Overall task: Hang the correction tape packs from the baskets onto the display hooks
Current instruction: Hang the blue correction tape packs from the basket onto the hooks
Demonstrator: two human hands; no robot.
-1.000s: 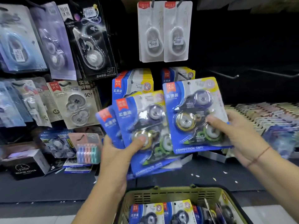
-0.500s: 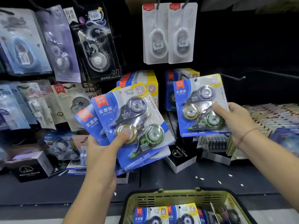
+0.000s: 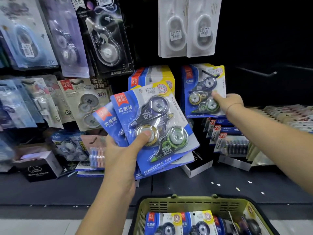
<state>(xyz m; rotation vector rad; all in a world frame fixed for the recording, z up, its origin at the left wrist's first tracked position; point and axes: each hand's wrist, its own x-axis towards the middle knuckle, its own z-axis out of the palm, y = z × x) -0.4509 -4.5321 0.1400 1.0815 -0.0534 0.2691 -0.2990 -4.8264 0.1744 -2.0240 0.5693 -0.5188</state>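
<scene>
Right hand (image 3: 228,102) pinches one glossy blue-yellow blister pack (image 3: 203,92) upright, long axis vertical, top edge at the black hook (image 3: 209,74), while left hand (image 3: 122,155) grips fanned packs (image 3: 152,126) of the same stiff card, headers tilted up-left, thumb on a clear plastic bubble, above the olive slatted basket (image 3: 191,205) holding more.

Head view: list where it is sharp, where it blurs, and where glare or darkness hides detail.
Head view: the front pack in the left hand is sharp, with glare streaks across its clear blister. Head view: the hanging packs at the left edge are smeared and soft. Head view: the display is nearly black at upper right, with only an empty hook showing.
</scene>
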